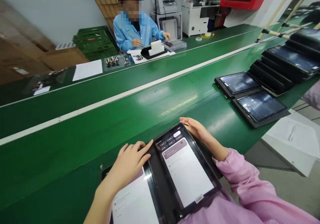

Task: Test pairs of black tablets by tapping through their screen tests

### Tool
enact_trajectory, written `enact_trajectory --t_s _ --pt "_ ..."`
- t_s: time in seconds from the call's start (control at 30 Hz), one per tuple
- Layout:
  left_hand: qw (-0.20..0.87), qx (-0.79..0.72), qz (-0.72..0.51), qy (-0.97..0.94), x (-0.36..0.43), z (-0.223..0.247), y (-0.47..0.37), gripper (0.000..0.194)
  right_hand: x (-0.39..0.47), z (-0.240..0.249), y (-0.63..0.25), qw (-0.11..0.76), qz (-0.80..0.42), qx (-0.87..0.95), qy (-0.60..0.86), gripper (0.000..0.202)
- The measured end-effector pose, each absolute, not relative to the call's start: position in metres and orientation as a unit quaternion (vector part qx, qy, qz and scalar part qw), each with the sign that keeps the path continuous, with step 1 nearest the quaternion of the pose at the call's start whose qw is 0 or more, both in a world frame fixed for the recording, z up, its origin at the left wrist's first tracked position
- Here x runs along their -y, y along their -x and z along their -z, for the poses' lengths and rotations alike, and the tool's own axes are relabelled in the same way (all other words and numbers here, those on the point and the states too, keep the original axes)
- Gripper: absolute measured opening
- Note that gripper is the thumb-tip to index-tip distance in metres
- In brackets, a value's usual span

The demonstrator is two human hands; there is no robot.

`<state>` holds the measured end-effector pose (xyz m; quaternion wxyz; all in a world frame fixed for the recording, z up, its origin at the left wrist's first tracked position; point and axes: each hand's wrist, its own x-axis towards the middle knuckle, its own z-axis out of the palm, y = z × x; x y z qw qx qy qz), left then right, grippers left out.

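Two lit tablets lie side by side in dark trays at the bench's near edge. The right tablet [187, 170] shows a white page with a purple banner and dark buttons on top. My right hand [196, 129] rests at its upper right corner, fingers stretched along the far edge. Over the upper part of the left tablet [136, 200] lies my left hand [133, 159], fingers spread, one fingertip reaching the upper left corner of the right tablet's tray. My left hand and forearm cover part of the left tablet.
Two tablets in trays [261, 105] lie at the right, beside stacked black trays [271, 73]. Across the green bench [112, 117] sits a person in a blue coat [125, 32], near small parts [116, 62]. A white stand [292, 144] is at the lower right.
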<state>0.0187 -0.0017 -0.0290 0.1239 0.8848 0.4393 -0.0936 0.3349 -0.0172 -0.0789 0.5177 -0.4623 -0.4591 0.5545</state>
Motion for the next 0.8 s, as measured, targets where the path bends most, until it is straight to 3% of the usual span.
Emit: enact_trajectory --t_s 0.13,0.27,0.43,0.53,0.67,0.8 --pt "0.206 -0.411 0.095 -0.883 -0.016 0.031 0.002 0.055 0.019 0.074 -0.336 0.380 -0.311 0.606 0.625 0.044" --pt "0.283 -0.386 0.069 -0.875 -0.024 0.029 0.011 0.059 0.022 0.071 -0.335 0.281 -0.235 0.732 0.575 0.043" --pt "0.308 -0.426 0.012 -0.851 -0.026 0.019 0.026 0.069 0.022 0.072 -0.343 0.322 -0.216 0.744 0.544 0.042" --pt "0.318 -0.448 0.011 -0.836 -0.024 0.009 0.035 0.059 0.019 0.077 -0.352 0.344 -0.250 0.729 0.536 0.039" --pt "0.327 -0.451 0.074 -0.827 -0.015 0.003 0.022 0.060 0.018 0.088 -0.355 0.288 -0.289 0.757 0.510 0.076" --pt "0.261 -0.472 0.094 -0.837 -0.012 0.008 0.003 0.065 0.020 0.094 -0.354 0.244 -0.293 0.788 0.484 0.112"
